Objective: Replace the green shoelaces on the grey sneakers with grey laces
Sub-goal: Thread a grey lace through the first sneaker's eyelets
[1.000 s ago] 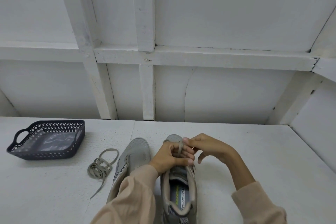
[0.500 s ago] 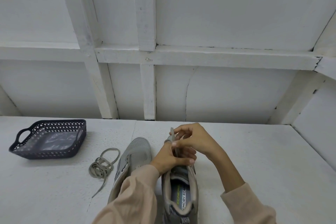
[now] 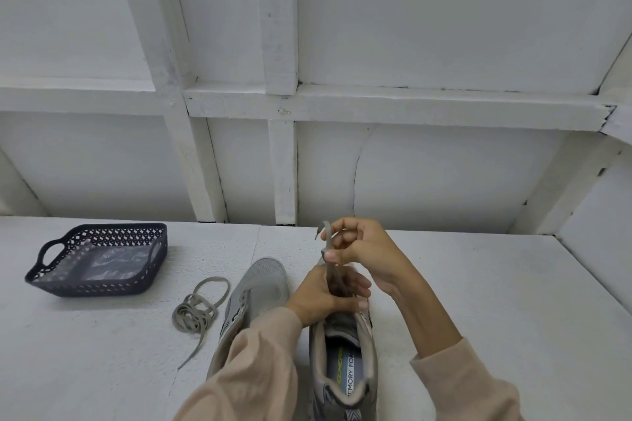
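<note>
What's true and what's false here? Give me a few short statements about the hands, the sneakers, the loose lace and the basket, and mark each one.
1. The right hand pinches a grey lace that rises above the held sneaker. True.
2. The left hand lies flat on the table. False: its grip is on the held sneaker, near the lace.
3. The loose lace bundle sits inside the dark basket. False: it lies on the table, between the basket and the other sneaker.
4. The basket stands to the left of both sneakers. True.
</note>
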Motion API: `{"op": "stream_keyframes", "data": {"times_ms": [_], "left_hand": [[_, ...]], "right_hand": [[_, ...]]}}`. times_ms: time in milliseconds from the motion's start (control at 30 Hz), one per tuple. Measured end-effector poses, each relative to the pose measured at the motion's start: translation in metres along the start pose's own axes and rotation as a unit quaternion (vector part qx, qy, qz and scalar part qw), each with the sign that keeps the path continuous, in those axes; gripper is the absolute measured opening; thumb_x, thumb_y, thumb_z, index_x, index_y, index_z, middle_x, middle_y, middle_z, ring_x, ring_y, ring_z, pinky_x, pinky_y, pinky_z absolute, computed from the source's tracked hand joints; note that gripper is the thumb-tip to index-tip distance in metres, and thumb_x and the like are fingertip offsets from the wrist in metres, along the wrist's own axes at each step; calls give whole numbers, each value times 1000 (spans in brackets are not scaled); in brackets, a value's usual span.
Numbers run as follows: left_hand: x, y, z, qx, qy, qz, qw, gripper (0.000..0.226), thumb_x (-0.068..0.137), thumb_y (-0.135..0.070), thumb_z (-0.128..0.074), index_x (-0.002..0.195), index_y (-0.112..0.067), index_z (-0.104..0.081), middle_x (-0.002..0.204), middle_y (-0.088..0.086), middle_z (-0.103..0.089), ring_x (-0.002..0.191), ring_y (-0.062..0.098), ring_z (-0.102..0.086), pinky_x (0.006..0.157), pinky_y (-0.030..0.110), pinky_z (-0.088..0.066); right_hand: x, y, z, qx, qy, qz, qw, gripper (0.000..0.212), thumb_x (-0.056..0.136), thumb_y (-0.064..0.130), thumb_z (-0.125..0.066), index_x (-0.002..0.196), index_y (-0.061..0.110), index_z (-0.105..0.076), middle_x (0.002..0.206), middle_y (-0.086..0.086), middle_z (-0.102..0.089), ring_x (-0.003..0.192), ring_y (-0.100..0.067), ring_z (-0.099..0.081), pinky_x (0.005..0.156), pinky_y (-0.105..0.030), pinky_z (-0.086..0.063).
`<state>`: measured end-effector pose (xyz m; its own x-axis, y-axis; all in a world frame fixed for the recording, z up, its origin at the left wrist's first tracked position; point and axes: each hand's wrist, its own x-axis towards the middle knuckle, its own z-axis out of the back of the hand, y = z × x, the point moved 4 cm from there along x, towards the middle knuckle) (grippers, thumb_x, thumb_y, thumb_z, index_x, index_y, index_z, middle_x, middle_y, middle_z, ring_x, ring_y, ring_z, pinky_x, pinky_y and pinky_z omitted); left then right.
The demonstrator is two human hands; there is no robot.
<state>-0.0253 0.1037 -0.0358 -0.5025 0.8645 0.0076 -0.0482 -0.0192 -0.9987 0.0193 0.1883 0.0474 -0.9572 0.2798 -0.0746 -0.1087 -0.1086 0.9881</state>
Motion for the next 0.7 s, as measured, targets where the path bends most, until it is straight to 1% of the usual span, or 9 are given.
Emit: {"op": "stream_keyframes", "data": {"times_ms": [100, 200, 300, 433, 533, 600, 700], "left_hand": [[-1, -1, 1, 11, -4, -5, 1000, 28, 71, 8, -77, 89, -11, -68, 82, -3, -72, 83, 10, -68, 79, 23, -53], [-1, 0, 1, 14, -5, -7, 1000, 29, 71, 9, -77, 88, -13, -67, 79, -7, -72, 81, 7, -67, 77, 20, -52], [-1, 1, 1, 12, -5, -8, 1000, 30, 71, 8, -77, 91, -12, -68, 81, -5, -71, 83, 9, -67, 78, 21, -52], [0, 2, 3, 17, -8, -17, 1000, 31, 69, 6, -79, 91, -13, -69, 84, -2, -71, 85, 12, -67, 81, 24, -53], [-1, 4, 3, 10, -11, -14, 1000, 33, 69, 7, -79, 93, -13, -68, 84, -4, -71, 85, 12, -67, 81, 25, -53], [0, 5, 2, 7, -8, -10, 1000, 33, 69, 7, -79, 94, -11, -68, 85, -2, -70, 84, 10, -67, 79, 23, -53], [1, 6, 0, 3, 5, -2, 1000, 31, 71, 8, -77, 94, -10, -67, 87, 1, -69, 84, 8, -67, 79, 20, -52]], "right_hand": [[0, -2, -3, 26, 0, -5, 1000, 26, 76, -16, -66, 85, 9, -68, 67, -6, -64, 67, -17, -63, 64, -24, -53], [-2, -2, -2, 32, 2, 2, 999, 23, 78, -14, -67, 83, 8, -69, 74, -8, -64, 71, -16, -62, 67, -24, -54], [-3, 0, 1, 33, -2, 13, 999, 23, 79, -13, -67, 80, 9, -69, 77, -8, -66, 71, -14, -62, 67, -22, -54], [-4, 0, 7, 39, -5, 19, 999, 26, 79, -16, -63, 79, 9, -67, 70, 0, -65, 69, -13, -60, 69, -26, -50], [-5, 6, 16, 99, -7, 30, 995, 27, 81, -19, -58, 79, 7, -63, 68, 1, -62, 70, -13, -57, 70, -24, -50], [-6, 19, 28, 143, -13, 55, 988, 26, 81, -19, -57, 81, 6, -61, 72, -1, -61, 73, -13, -59, 72, -24, -52], [-7, 41, 38, 135, -16, 96, 986, 26, 82, -19, -57, 82, 7, -61, 73, -3, -59, 70, -12, -61, 69, -26, -53]]}}
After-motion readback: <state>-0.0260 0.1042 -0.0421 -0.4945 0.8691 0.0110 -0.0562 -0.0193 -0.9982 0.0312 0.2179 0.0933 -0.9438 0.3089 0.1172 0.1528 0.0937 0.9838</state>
